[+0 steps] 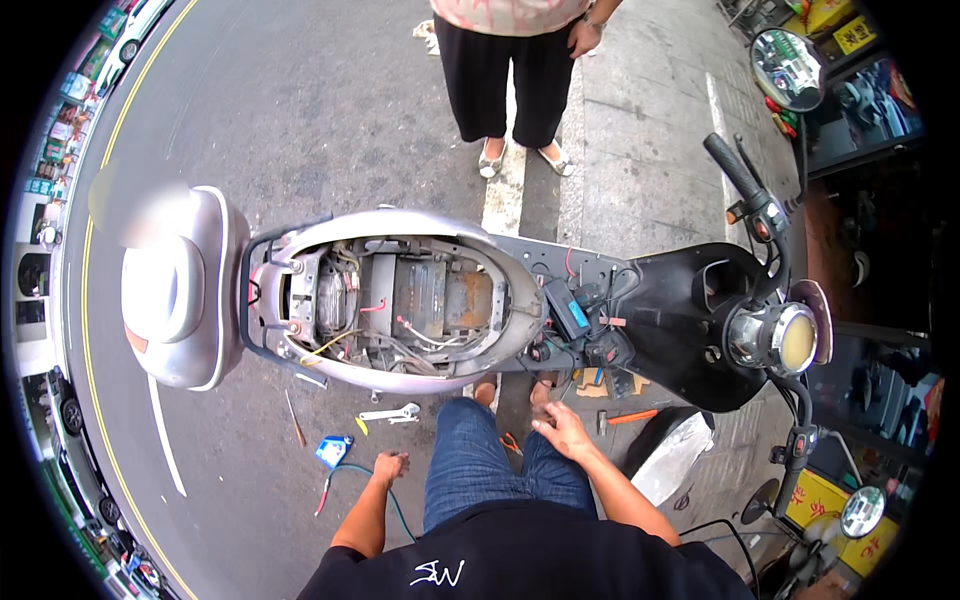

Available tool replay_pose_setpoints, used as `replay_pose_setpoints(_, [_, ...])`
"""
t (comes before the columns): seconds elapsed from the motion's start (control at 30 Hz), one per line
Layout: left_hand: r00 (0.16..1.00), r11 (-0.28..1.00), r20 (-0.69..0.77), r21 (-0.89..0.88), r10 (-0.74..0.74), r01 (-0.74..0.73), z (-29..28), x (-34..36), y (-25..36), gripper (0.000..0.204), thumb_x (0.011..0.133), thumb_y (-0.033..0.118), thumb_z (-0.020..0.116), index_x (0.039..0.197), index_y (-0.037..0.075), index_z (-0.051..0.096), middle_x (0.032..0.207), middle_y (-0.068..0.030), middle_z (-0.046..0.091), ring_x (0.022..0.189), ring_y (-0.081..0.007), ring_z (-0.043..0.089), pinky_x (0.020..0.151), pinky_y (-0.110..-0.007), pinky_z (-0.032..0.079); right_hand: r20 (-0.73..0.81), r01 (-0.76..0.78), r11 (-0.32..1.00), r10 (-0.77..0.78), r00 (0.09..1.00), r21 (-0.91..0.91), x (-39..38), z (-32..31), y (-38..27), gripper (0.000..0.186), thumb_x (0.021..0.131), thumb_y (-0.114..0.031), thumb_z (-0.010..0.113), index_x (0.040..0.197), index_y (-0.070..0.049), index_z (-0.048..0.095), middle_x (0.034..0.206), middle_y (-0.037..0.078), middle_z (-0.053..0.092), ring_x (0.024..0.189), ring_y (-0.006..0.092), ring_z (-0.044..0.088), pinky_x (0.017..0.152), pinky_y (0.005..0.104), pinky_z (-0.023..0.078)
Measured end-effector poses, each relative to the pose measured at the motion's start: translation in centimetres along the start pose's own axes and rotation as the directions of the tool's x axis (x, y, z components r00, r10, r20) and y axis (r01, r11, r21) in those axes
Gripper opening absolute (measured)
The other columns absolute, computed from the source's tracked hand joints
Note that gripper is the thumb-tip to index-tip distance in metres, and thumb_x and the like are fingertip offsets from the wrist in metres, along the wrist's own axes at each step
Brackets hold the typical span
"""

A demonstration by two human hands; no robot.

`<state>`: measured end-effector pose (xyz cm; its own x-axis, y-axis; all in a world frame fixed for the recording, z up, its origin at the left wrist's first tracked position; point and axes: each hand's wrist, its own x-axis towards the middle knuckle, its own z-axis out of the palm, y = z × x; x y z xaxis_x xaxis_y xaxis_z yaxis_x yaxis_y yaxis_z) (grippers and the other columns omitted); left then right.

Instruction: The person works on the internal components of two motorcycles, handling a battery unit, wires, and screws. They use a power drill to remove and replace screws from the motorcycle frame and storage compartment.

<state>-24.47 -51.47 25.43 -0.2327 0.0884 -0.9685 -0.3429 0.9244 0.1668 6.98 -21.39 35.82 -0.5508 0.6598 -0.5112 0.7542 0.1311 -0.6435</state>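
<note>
Head view: scooter (522,305) is standing right of the yellow-lined edge of the road (280,120); left hand (391,466) is hanging partly curled beside a teal hose (399,515), grip unclear; right hand (565,432) is hovering open near the right knee (543,462).

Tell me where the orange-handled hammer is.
In the head view, the orange-handled hammer lies on the grey ground right of centre, just right of the bare right hand and below the black front shield of the silver scooter.

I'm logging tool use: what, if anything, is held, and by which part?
Nothing visible in the right hand; the left hand curls near the hose, but a hold cannot be told.
</note>
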Motion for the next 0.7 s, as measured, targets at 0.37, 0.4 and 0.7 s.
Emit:
replay_pose_setpoints(0.37, [0.931, 0.898, 0.249, 0.288, 0.266, -0.333, 2.7, 4.8, 14.8, 0.026, 0.089, 0.023, 0.058, 0.106, 0.002, 0.061, 0.091, -0.0133, 0.067, 0.07, -0.0262, 0.067, 0.059, -0.04, 0.056, -0.425, -0.149, 0.903, 0.329, 0.843, 0.404, -13.0, -3.9, 4.9, 0.034, 0.087, -0.031, 0.061, 0.107, -0.003, 0.062, 0.095, 0.016, 0.068, 0.091, 0.0288, 0.066, 0.079, 0.0391, 0.051])
replay_pose_setpoints(0.4, [0.92, 0.872, 0.299, 0.343, 0.253, -0.351, 6.1, 3.2, 17.5, 0.029, 0.091, 0.025, 0.056, 0.104, 0.001, 0.061, 0.089, -0.0136, 0.068, 0.07, -0.0251, 0.067, 0.059, -0.037, 0.056, -0.497, -0.142, 0.867, 0.4, 0.77, 0.478, -14.4, -3.2, 7.0, 0.032, 0.088, -0.031, 0.06, 0.106, -0.004, 0.062, 0.092, 0.015, 0.069, 0.089, 0.0282, 0.067, 0.077, 0.0389, 0.051])
replay_pose_setpoints(0.7, [0.767, 0.507, 0.557, 0.584, 0.318, -0.634, 22.7, -4.7, 30.1, 0.036, 0.091, 0.028, 0.052, 0.117, 0.004, 0.054, 0.101, -0.013, 0.065, 0.077, -0.0243, 0.065, 0.056, -0.034, 0.049, -0.399, -0.391, 0.569, 0.807, 0.436, 0.723, -32.1, 14.1, 23.1, 0.038, 0.084, -0.037, 0.063, 0.108, -0.008, 0.065, 0.1, 0.018, 0.067, 0.097, 0.0372, 0.063, 0.081, 0.0437, 0.05])
